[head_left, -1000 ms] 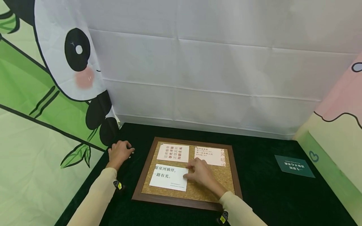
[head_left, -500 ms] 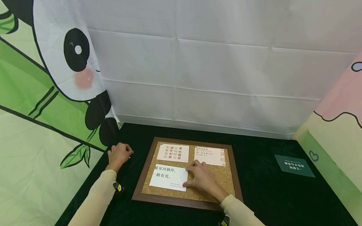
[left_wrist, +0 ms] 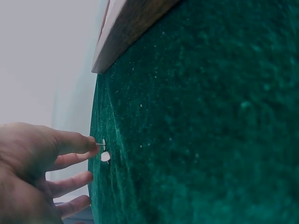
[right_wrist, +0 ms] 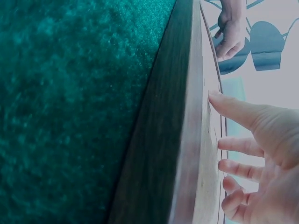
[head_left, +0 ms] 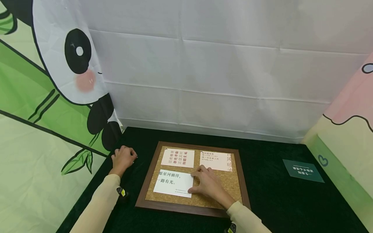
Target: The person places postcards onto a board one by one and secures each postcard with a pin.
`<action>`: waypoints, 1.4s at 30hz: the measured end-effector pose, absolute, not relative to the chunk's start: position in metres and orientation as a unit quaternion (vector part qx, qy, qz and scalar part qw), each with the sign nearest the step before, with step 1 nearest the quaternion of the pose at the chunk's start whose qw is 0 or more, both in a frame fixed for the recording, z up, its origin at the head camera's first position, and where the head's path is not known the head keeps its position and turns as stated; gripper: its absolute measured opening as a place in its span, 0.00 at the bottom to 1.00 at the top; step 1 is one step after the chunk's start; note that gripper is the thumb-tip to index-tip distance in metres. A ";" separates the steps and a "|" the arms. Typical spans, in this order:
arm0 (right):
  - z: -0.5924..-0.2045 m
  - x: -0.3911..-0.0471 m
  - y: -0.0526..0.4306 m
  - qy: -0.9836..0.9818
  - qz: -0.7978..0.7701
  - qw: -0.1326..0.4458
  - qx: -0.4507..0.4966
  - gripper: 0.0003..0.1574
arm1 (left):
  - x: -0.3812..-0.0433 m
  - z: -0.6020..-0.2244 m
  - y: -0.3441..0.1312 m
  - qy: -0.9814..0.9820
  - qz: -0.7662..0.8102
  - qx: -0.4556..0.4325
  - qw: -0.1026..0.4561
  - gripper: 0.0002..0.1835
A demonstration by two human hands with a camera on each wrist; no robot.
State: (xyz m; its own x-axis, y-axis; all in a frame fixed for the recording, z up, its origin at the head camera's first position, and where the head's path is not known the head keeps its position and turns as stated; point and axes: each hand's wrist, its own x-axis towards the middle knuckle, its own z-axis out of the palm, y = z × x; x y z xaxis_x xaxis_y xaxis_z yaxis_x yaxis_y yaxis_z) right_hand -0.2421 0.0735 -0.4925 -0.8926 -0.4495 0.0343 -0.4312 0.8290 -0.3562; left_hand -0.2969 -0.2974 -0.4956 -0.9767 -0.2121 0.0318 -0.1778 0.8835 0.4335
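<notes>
On the dark green cloth lies a wood-framed cork board [head_left: 230, 183] bearing three cards. My right hand [head_left: 208, 183] rests over its middle, thumb and fingertips spread along the right edge of the lower-left white card [head_left: 172, 184]. In the right wrist view, the thumb [right_wrist: 231, 107] touches the board's face. To the left of the board, my left hand [head_left: 123, 160] is low over the cloth. The left wrist view shows its thumb and finger pinching a thumbtack [left_wrist: 103, 144], with a second thumbtack [left_wrist: 105, 157] just beside it on the cloth.
A card with red and grey characters [head_left: 177, 158] is at the board's upper left, and one with pink characters [head_left: 217, 161] at its upper right. A dark green card [head_left: 303, 171] lies on the cloth to the right. Behind hangs a white curtain [head_left: 218, 74].
My right hand's fingers have spread wider along the white card's right edge, the thumb sliding toward its lower corner. The left hand has turned slightly and stays at the same spot.
</notes>
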 end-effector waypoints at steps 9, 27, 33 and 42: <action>-0.493 -0.242 0.074 0.956 -0.177 0.023 -0.234 0.41 | -0.297 -0.492 -0.296 -0.969 -0.223 0.096 0.032 0.10; -0.493 -0.241 0.073 0.956 -0.176 0.024 -0.235 0.41 | -0.300 -0.498 -0.299 -0.967 -0.234 0.097 0.034 0.10; -0.493 -0.240 0.073 0.955 -0.181 0.026 -0.235 0.41 | -0.298 -0.500 -0.302 -0.963 -0.234 0.111 0.069 0.10; -0.491 -0.240 0.072 0.956 -0.177 0.025 -0.234 0.40 | -0.299 -0.490 -0.296 -0.977 -0.192 0.080 0.043 0.09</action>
State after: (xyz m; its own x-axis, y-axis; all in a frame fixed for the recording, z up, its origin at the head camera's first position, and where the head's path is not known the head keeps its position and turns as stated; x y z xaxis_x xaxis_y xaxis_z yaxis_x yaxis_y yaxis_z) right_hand -0.2397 0.0722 -0.4911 -0.8892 -0.4562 0.0345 -0.4384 0.8281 -0.3495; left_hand -0.2989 -0.2960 -0.4903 -0.9836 -0.1723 0.0534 -0.1393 0.9134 0.3824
